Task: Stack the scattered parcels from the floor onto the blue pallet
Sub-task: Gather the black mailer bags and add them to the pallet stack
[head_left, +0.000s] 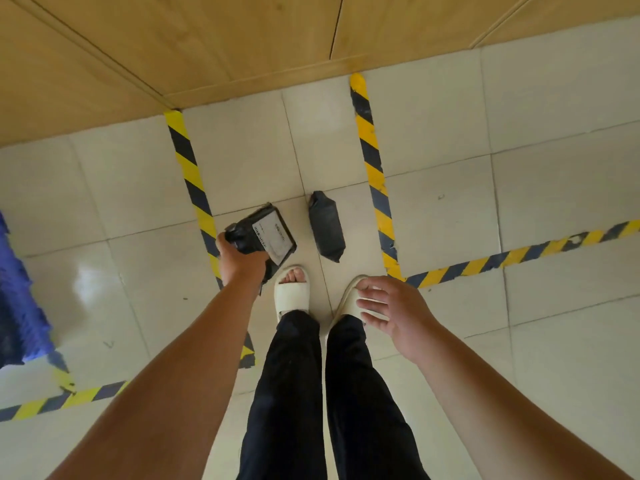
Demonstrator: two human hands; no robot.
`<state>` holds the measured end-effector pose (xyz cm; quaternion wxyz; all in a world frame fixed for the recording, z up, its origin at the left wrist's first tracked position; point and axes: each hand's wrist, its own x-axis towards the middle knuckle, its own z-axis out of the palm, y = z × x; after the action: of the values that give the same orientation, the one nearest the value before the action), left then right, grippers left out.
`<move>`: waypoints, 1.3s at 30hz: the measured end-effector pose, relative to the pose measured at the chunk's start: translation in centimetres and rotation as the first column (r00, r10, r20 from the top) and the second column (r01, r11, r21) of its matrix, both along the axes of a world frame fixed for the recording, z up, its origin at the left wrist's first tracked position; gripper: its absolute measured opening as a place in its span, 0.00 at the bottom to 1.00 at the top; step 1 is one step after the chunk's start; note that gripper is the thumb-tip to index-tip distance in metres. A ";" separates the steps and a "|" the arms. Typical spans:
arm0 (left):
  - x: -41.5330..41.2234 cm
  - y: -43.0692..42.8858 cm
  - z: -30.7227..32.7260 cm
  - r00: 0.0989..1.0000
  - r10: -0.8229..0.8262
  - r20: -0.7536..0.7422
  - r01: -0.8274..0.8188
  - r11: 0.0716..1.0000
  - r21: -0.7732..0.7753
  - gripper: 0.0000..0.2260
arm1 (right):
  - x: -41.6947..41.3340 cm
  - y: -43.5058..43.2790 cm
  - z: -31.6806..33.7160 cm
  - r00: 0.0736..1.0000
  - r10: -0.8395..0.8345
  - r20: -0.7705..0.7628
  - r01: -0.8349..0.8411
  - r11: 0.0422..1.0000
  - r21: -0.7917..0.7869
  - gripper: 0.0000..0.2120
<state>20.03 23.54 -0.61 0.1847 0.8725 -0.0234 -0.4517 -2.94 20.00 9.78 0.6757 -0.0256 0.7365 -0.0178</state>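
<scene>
Stretching across most of the view was a pale tiled floor [554,168], glossy and marked off by lines of yellow-and-black striped tape [372,161]. Two of those lines ran away from the person toward the wooden panelling [173,36] that closed off the far side. At the left edge, partly cut off by the frame, stood the blue pallet [17,289], with no parcel visible on the part that showed.

The person stood between the two tape lines in dark trousers [294,393] and white slippers [291,292], both bare arms reaching forward and down. The right hand [394,306] hung over the right slipper with its fingers spread and relaxed, holding nothing. The left hand [240,259] was clamped round one corner of a black labelled parcel [270,233], its white label facing up. This parcel sat just ahead of the left slipper and beside the left tape line; whether it touched the floor could not be told.

A second parcel [327,226], a smaller, narrow black bundle, lay on the tiles just right of the held one. It lay apart from both hands, between the two tape lines and well away from the pallet.
</scene>
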 end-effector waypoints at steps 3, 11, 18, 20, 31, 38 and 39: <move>2.5 2.5 7.5 0.989 0.148 -0.025 -0.149 0.987 -0.053 0.35 | 2.0 -0.7 5.3 0.999 0.013 0.050 -0.012 1.000 -0.023 0.09; 7.5 10.7 28.1 0.909 0.280 -0.307 -0.342 0.924 -0.169 0.37 | 8.0 -0.9 21.5 0.937 0.344 -0.068 -0.347 0.885 -0.310 0.05; 4.7 17.6 44.4 0.934 0.126 -0.333 -0.268 0.865 -0.424 0.36 | 10.2 2.6 33.6 0.512 0.840 -0.179 -0.713 0.300 -0.634 0.28; 3.2 19.5 47.5 0.952 0.091 -0.293 -0.230 0.843 -0.486 0.37 | 10.3 3.4 35.3 0.361 0.905 -0.225 -0.708 0.109 -0.698 0.32; -1.6 31.5 57.5 0.993 0.109 -0.041 -0.114 0.831 -0.544 0.40 | 13.3 7.1 40.5 -0.315 0.892 -0.324 -0.488 -0.445 -0.750 0.44; 1.7 43.9 61.4 0.987 0.158 0.024 -0.113 0.798 -0.592 0.41 | 22.1 17.9 45.8 -0.611 0.671 -0.420 -0.287 -0.682 -0.672 0.32; 2.6 45.9 61.4 0.986 0.164 0.028 -0.115 0.796 -0.594 0.42 | 23.4 19.9 46.4 -0.633 0.656 -0.411 -0.278 -0.688 -0.670 0.31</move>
<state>22.63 69.43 60.75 0.4785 0.7881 -0.1055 -0.3727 20.42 39.88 56.15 0.4014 -0.8566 -0.0203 0.3237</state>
